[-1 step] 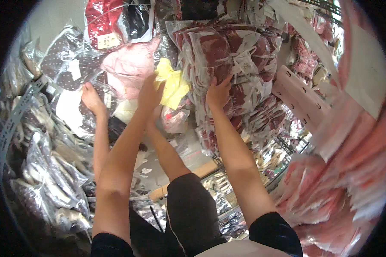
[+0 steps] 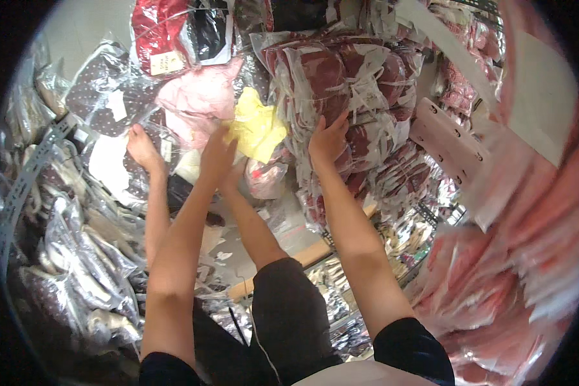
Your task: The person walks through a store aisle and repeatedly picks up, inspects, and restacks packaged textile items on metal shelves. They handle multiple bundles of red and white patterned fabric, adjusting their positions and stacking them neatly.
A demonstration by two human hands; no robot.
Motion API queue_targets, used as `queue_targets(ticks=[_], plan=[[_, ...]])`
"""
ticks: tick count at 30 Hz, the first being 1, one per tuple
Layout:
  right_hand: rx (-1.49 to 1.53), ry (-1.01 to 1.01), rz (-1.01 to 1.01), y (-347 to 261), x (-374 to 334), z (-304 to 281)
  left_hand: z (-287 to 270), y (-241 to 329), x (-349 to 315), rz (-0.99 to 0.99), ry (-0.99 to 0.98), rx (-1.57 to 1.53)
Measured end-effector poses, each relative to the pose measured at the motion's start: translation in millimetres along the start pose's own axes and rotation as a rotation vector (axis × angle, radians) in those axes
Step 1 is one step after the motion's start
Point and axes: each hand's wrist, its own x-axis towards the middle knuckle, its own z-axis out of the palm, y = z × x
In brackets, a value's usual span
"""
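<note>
My left hand (image 2: 217,157) hovers at or against the lower edge of a crumpled pink bagged garment (image 2: 196,96), just left of a bright yellow cloth (image 2: 258,125). Its fingers stretch out loosely; whether they touch the plastic I cannot tell. To the right, my right hand (image 2: 328,140) lies with fingers apart against a tall stack of dark red garments in clear bags (image 2: 315,74). A small clear bag with pale pink contents (image 2: 267,179) sits between the hands, below the yellow cloth.
My bare foot (image 2: 145,149) rests by dark dotted bagged garments (image 2: 100,83). Red and black bagged pieces (image 2: 161,32) lie at the far side. Metal shelving (image 2: 35,161) with packed bags stands left. Pinkish-red bagged goods (image 2: 495,283) crowd the right, beside a pink slotted panel (image 2: 447,141).
My left hand has shifted slightly down and left, away from the yellow cloth. The right hand stays on the dark red stack.
</note>
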Motion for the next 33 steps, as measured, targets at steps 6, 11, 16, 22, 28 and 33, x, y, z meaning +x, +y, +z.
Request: queue_targets(ticks=[6,11,16,22,28,33], plan=[[0.353,-0.198,-0.091,38,-147,-3,-155,3,-132,-0.422,-0.511,0.342],[0.286,-0.789,0.261,56,-276,-57,-215,32,-148,-0.407,-0.569,0.669],[0.487,-0.761,0.121,54,-313,-134,-242,-51,-161,-0.657,-0.479,0.257],[0.626,-0.581,0.077,109,-341,-172,-294,19,-191,-0.995,-0.785,-0.068],[0.801,-0.7,0.148,208,-367,-211,-314,70,-256,-0.86,-0.425,-0.069],[0.863,-0.605,0.371,367,-444,-166,-293,127,-242,-0.706,-0.462,-0.158]])
